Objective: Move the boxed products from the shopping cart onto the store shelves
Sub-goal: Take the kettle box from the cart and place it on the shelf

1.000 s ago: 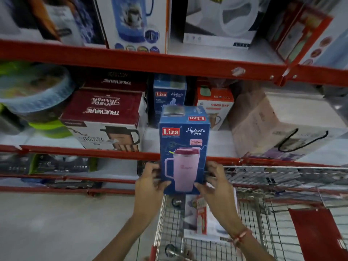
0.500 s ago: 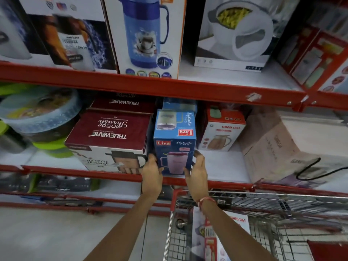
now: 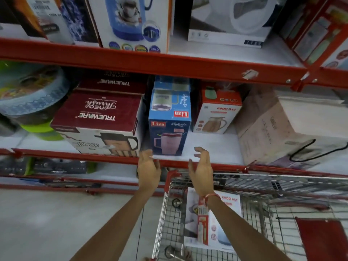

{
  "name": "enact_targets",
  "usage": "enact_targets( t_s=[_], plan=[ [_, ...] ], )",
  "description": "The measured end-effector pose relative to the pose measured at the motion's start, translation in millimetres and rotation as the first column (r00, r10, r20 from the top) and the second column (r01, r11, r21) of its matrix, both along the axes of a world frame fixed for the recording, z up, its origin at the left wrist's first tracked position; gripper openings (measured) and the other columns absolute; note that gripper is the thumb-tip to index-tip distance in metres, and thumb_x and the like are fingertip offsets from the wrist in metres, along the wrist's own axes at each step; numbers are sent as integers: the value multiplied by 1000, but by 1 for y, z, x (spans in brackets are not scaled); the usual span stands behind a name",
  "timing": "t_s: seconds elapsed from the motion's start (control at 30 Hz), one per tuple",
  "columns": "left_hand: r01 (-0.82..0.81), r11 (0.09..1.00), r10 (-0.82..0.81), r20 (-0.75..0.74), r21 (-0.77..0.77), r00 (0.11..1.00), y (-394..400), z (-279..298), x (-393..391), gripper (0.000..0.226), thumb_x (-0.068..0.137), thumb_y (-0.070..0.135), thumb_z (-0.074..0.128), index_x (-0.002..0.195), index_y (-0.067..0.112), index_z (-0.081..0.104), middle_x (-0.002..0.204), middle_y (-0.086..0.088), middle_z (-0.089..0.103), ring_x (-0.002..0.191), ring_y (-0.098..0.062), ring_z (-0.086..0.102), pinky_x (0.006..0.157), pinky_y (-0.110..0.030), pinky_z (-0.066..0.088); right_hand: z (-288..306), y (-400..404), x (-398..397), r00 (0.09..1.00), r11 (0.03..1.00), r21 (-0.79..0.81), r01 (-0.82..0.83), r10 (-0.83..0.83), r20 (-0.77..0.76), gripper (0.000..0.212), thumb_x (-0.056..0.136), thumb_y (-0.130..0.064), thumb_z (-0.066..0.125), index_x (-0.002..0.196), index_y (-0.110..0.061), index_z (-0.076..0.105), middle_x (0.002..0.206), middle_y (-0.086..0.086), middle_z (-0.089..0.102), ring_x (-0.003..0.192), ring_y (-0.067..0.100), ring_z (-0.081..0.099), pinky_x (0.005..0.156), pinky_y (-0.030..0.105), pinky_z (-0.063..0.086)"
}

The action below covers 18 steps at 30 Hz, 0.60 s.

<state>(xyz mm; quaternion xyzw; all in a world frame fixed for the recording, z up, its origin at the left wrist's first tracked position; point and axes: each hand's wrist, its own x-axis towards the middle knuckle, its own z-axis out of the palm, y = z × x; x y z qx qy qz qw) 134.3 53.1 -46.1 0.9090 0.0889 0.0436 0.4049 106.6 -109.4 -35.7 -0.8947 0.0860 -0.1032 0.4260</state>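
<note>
Down in the lower frame, one Good Day box (image 3: 212, 221) waiting in the shopping cart (image 3: 263, 213). Mid-frame, left hand (image 3: 148, 171) and right hand (image 3: 201, 173) now empty, fingers spread apart. Beyond, just released: blue Liza box (image 3: 169, 137) standing on the middle shelf (image 3: 216, 147). One down!

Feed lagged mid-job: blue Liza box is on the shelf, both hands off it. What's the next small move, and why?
Probably bring both hands down into the shopping cart for the Good Day box. The blue Liza box stands upright on the middle shelf; the left hand and right hand are open and clear of it.
</note>
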Motion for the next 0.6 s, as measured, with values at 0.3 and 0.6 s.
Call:
enact_targets(
  t_s=[0.3,0.6],
  plan=[
    [235,922,-365,-491,-307,791,-93,-59,-109,15,88,9,55,101,6,63,103,-13,70,80,-13,61,59,-8,46,-96,-110,-132,736,885,-189,425,-460,-497,54,81,-16,68,127,1,45,130,25,47,121,42,42,99,49,39],
    [312,908,-417,-662,-278,623,-129,-86,-143,35,89,25,55,122,12,56,119,-12,66,104,-28,62,86,-39,54,-101,-139,-155,551,874,146,464,-156,-820,26,84,-15,66,106,-9,54,90,9,64,79,26,61,63,35,53]
  ],
)
